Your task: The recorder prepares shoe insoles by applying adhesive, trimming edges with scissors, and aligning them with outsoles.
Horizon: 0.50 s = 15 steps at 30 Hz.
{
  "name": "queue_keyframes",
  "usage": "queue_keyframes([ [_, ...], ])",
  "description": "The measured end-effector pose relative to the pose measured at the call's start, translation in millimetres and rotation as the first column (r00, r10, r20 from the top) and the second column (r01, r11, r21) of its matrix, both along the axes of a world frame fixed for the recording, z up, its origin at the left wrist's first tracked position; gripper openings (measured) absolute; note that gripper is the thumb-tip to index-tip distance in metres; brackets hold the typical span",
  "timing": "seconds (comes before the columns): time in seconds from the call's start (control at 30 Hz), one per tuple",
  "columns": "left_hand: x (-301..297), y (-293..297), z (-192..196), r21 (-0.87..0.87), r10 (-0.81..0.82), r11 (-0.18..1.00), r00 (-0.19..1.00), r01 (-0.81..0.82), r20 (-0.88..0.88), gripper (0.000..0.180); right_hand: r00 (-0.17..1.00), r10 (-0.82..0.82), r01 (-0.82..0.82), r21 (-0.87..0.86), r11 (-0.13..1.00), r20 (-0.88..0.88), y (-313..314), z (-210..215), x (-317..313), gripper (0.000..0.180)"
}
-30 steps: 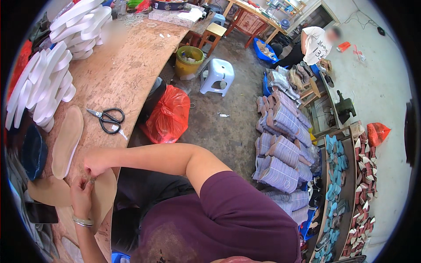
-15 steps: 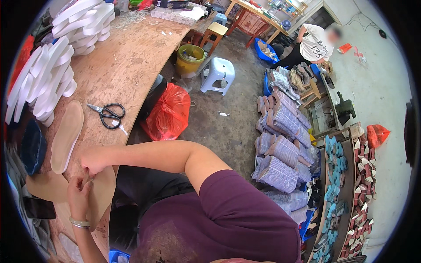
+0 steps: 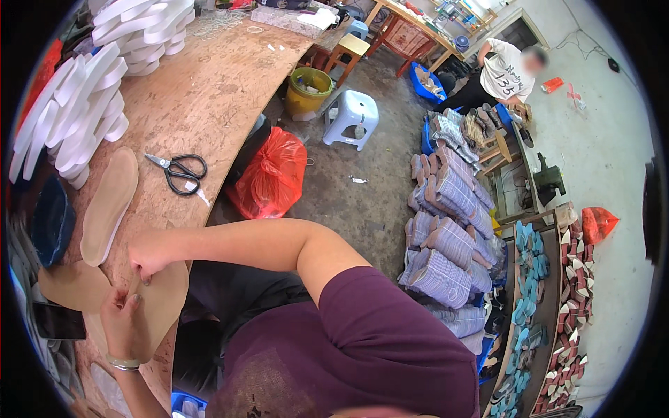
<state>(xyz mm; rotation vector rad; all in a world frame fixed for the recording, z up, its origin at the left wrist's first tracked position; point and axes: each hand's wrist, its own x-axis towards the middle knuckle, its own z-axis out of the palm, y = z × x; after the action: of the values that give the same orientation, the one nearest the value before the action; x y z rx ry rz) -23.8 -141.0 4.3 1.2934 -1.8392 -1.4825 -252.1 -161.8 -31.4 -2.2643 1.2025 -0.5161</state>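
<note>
My left hand (image 3: pixel 125 324), with a bangle at its wrist, is closed in a pinch over a tan insole piece (image 3: pixel 164 301) near the table edge. Just beyond it my right hand (image 3: pixel 149 255) pinches too, fingertips pointing down. Between the two hands runs a narrow tan edge or strip (image 3: pixel 133 284); what exactly the fingertips grip is partly hidden. Another tan insole piece (image 3: pixel 73 284) spreads to the left, under my left hand's side. Farther off lies a single tan insole with a white edge (image 3: pixel 110 205), and black-handled scissors (image 3: pixel 178 173) rest beside it, their blades apart.
White soles (image 3: pixel 73 115) are piled at the wooden table's (image 3: pixel 202 90) left side, near a dark blue container (image 3: pixel 53 221) and a phone (image 3: pixel 60 322). Right of the table are a red bag (image 3: pixel 268 177), a yellow bucket (image 3: pixel 306 92), a stool (image 3: pixel 351 118) and stacked striped shoe parts (image 3: pixel 446 237). A person (image 3: pixel 502 73) stands far right.
My left hand has shifted slightly left and down, a little away from the right hand, baring more of the narrow tan edge between them. The view has shifted slightly.
</note>
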Motion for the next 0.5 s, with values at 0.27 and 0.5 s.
queue_keyframes([
  [0.27,15,-8,-9,-0.136,-0.041,0.989,0.984,0.065,0.171,0.009,0.995,0.051,-0.044,0.079,0.996,-0.085,-5,8,6,0.028],
  [0.5,39,9,-3,0.011,-0.001,1.000,0.996,0.000,0.088,0.011,0.998,0.058,-0.056,0.071,0.996,-0.028,4,15,34,0.033],
])
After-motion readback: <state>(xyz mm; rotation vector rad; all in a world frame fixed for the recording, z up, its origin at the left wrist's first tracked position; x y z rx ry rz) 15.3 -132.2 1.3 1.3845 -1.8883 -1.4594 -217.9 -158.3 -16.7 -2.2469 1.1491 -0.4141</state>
